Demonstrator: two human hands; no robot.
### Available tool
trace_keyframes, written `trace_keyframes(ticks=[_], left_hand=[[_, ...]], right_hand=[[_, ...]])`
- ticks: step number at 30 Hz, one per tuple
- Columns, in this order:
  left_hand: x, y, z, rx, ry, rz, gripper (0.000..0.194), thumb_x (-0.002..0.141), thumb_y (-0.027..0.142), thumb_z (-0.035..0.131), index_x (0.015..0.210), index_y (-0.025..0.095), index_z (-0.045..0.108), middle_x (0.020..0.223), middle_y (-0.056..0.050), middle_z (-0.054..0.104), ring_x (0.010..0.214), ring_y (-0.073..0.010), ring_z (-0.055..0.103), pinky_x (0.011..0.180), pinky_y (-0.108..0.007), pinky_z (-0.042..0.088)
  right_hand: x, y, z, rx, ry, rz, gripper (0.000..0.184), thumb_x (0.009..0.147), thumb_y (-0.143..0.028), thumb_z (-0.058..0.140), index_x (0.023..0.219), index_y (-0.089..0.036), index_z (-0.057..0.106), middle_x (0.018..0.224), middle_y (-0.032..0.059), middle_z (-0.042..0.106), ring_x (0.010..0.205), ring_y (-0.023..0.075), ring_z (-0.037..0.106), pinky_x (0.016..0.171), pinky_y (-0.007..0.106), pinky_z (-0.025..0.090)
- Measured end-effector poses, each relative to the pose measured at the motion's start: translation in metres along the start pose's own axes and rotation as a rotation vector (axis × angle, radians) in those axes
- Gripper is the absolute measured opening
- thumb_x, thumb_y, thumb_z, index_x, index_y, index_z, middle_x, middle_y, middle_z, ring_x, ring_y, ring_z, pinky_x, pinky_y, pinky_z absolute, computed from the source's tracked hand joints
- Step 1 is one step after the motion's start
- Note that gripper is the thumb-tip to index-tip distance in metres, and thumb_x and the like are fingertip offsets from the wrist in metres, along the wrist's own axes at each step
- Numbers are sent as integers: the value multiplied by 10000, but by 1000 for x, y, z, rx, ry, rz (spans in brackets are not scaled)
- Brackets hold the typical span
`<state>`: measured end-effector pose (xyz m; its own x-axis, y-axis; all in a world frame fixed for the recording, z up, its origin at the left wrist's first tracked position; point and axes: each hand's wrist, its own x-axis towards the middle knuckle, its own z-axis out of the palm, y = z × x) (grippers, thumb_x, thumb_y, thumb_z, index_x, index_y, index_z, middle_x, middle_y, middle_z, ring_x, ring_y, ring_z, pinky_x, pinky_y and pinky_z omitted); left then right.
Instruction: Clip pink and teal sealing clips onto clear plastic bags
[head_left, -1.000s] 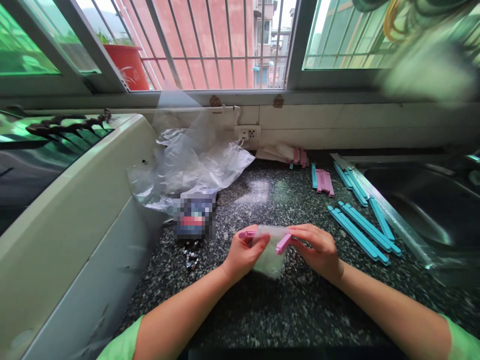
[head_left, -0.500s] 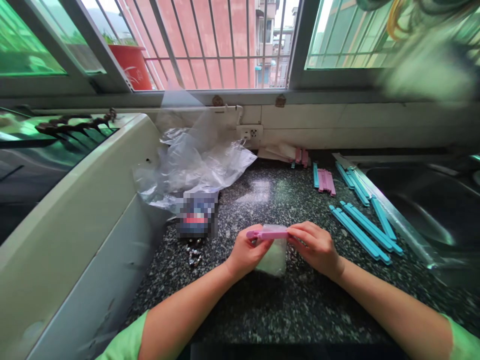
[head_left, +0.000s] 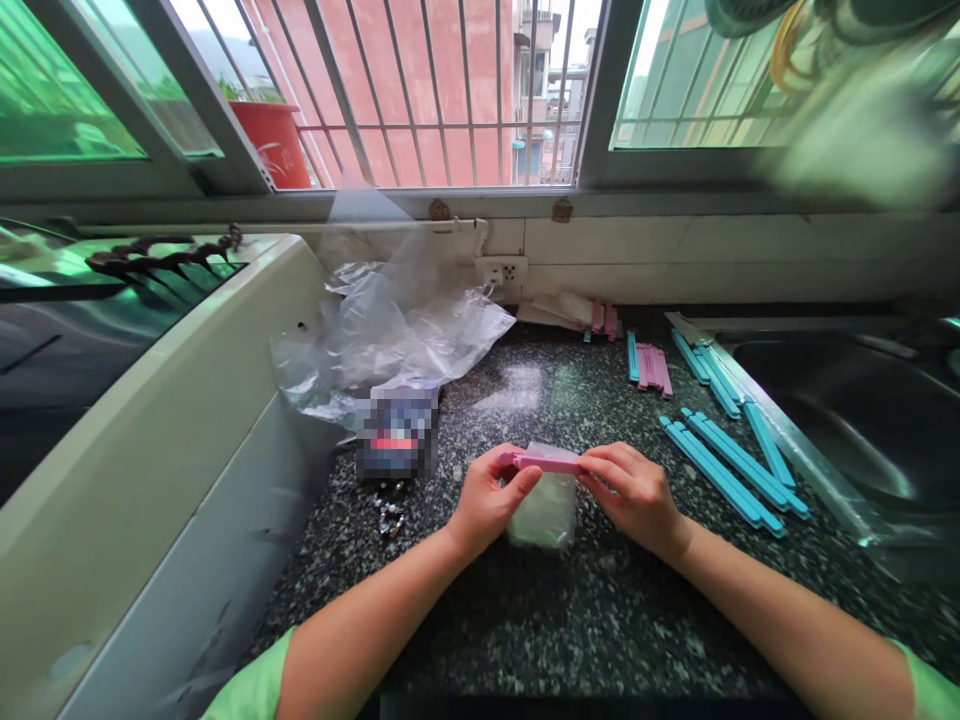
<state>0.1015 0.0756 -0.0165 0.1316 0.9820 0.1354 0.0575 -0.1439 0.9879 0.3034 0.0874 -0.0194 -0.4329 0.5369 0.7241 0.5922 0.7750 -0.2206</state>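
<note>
Pink clip (head_left: 551,464), lower centre of the frame, lying across the top of a small clear bag (head_left: 544,512); left hand (head_left: 491,500) has thumb and fingers clamped on its left end, right hand (head_left: 631,492) pinches its right end between fingertips. Blue clips (head_left: 724,475), several, lie on the speckled counter (head_left: 480,630) at right, beside the sink (head_left: 855,400); pink clips (head_left: 654,370), a bunch, lie at centre right. Crumpled plastic (head_left: 405,335) occupies left of centre, a pixelated item (head_left: 396,435) just below.

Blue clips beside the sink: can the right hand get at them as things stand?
Likely yes: only counter separates the right hand from the blue clips, though it holds the pink clip.
</note>
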Motion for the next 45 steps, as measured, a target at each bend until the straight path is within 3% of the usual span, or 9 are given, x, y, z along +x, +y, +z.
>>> trace_keyframes(ticks=[6,12,17,22,34,37,39,45], left_hand=[[1,5,0,-75,46,-39,378,702,517,595,672,140,595,649,-11,527,615,-120,457,590,-218,374],[0,5,0,-65,-17,-2,338,735,469,580,656,140,581,660,-7,499,607,-112,443,575,-215,355],[-1,1,0,-18,-27,37,334,745,455,579,622,145,561,647,-4,481,613,-115,435,591,-224,344],[0,1,0,-20,-23,55,372,742,483,571,582,149,542,637,-5,460,609,-116,425,575,-225,338],[1,1,1,-74,-64,-2,372,743,490,559,604,147,521,621,12,423,586,-102,384,546,-219,309],[2,-2,3,-98,-176,-85,399,700,535,578,685,136,577,621,3,479,585,-109,405,542,-220,318],[2,-4,4,-66,-236,-142,421,680,548,583,639,129,582,574,5,481,548,-102,387,516,-219,299],[2,-11,6,39,-257,-180,380,691,484,574,566,125,580,501,27,444,499,-80,340,495,-216,263]], right_hand=[[-3,1,1,30,2,37,130,788,-195,581,900,-233,635,782,43,659,723,159,607,645,290,522],[-3,2,4,303,-56,311,261,781,-315,602,1008,-191,574,790,42,641,656,141,601,594,260,521],[0,2,5,470,-160,418,193,815,-351,537,795,-173,607,689,25,602,607,127,571,519,218,485],[3,1,2,494,-184,413,188,815,-329,538,745,-171,611,668,25,587,609,125,553,526,219,466],[3,-1,1,529,-161,435,200,810,-339,536,722,-172,602,644,12,565,587,122,528,513,217,435],[2,1,0,582,-117,500,197,803,-348,543,725,-176,600,630,-4,536,555,106,489,485,204,401],[2,3,1,620,-73,558,195,794,-354,553,719,-178,593,618,-13,517,537,97,465,471,199,381],[3,4,2,691,11,760,245,748,-418,585,726,-174,589,610,-15,514,533,97,449,482,203,376]])
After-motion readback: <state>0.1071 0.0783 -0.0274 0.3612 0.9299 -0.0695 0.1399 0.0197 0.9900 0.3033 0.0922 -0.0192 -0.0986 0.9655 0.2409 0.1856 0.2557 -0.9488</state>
